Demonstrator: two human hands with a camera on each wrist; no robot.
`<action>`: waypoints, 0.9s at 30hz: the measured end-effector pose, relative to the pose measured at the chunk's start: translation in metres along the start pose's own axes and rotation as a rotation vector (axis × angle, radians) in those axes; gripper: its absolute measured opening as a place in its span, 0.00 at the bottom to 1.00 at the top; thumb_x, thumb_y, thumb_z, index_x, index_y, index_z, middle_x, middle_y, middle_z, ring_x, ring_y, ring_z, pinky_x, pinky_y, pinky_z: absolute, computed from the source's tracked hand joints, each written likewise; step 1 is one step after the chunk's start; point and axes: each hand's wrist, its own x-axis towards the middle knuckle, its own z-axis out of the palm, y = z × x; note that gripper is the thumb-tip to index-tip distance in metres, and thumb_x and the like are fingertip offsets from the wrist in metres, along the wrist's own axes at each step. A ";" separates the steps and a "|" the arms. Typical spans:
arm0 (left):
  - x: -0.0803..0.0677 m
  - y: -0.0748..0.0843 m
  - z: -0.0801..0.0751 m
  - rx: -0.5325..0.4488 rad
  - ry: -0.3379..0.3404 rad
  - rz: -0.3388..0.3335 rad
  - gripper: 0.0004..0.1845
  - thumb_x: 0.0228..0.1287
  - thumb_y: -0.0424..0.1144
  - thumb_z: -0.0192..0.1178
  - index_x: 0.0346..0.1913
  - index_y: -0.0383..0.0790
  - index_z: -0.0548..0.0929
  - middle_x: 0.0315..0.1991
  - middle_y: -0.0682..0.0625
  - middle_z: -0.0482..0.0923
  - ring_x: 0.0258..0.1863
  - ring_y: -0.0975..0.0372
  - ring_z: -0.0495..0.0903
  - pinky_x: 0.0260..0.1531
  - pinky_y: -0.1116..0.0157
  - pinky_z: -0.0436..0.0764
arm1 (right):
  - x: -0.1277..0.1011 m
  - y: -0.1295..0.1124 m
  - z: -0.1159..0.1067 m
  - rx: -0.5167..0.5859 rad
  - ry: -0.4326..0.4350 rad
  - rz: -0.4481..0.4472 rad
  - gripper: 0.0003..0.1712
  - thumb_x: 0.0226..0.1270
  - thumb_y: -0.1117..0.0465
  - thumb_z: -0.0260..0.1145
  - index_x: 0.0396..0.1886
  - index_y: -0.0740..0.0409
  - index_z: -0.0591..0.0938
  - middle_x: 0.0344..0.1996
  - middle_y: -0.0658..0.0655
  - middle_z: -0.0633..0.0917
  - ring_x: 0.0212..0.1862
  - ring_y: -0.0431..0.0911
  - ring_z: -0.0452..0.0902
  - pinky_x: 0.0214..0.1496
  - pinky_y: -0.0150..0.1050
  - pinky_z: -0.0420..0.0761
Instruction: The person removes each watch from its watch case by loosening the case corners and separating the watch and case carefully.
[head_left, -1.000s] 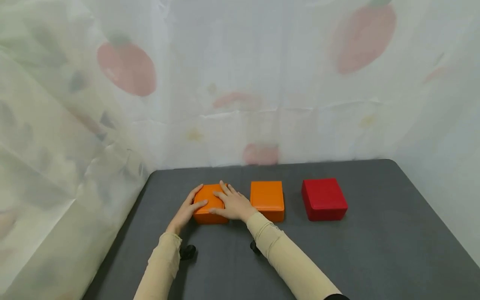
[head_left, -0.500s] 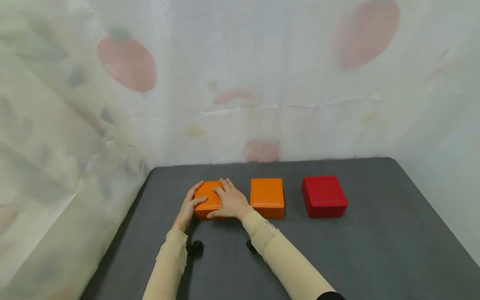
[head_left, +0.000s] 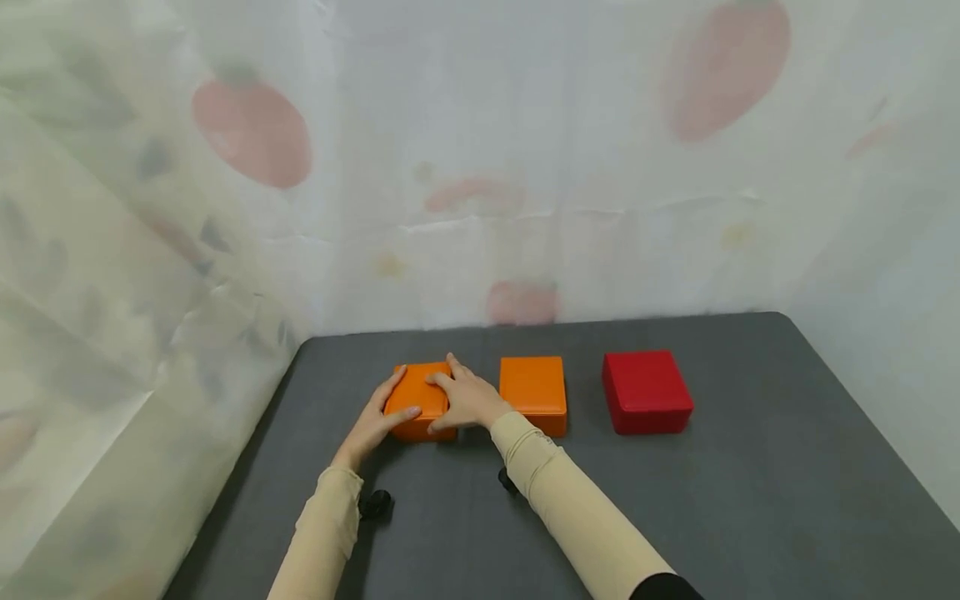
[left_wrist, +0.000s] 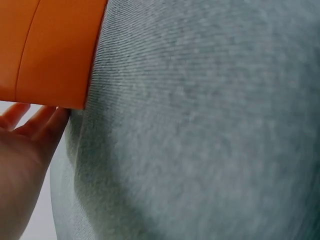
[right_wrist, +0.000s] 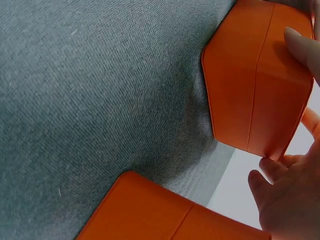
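Observation:
An orange leather-like box (head_left: pixel 416 387) with a lid seam sits at the left of the table. My left hand (head_left: pixel 369 427) holds its left side, fingers along that side and thumb reaching over the front of the top. From the right, my right hand (head_left: pixel 474 400) grips it, thumb low at the front and fingers toward the back. The right wrist view shows that thumb (right_wrist: pixel 304 49) on a side of the box (right_wrist: pixel 232 75), with other fingertips near a far corner. In the left wrist view, left fingers (left_wrist: pixel 40 122) meet the box's edge (left_wrist: pixel 57 55).
A second orange box (head_left: pixel 532 385) stands just right of my right hand, and a red box (head_left: pixel 648 387) farther right. Dark grey cloth (head_left: pixel 750 500) covers the table. A patterned white curtain (head_left: pixel 600 167) hangs behind and along the sides.
My right hand has slid off the box's top toward its right side, its thumb dropping to the front. The left thumb has shifted slightly right. The boxes stay about where they were.

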 end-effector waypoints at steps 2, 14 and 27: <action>0.002 -0.007 0.000 0.018 0.005 0.007 0.47 0.57 0.48 0.65 0.73 0.62 0.46 0.75 0.43 0.39 0.70 0.44 0.49 0.63 0.39 0.55 | 0.000 0.000 0.000 0.025 -0.003 0.007 0.46 0.49 0.38 0.70 0.69 0.37 0.63 0.75 0.59 0.44 0.74 0.54 0.51 0.62 0.52 0.71; -0.005 -0.033 0.012 0.104 0.087 -0.008 0.65 0.43 0.50 0.74 0.72 0.66 0.31 0.73 0.40 0.48 0.63 0.44 0.65 0.61 0.43 0.63 | 0.001 0.001 0.007 0.135 0.083 0.009 0.45 0.46 0.43 0.74 0.67 0.39 0.68 0.73 0.62 0.52 0.67 0.57 0.63 0.61 0.49 0.73; 0.001 -0.038 0.017 0.088 0.095 -0.072 0.63 0.42 0.56 0.72 0.70 0.73 0.32 0.72 0.40 0.52 0.66 0.46 0.62 0.64 0.41 0.58 | 0.006 0.013 -0.010 0.121 0.043 0.036 0.45 0.43 0.37 0.72 0.65 0.34 0.69 0.72 0.59 0.58 0.67 0.58 0.62 0.63 0.54 0.70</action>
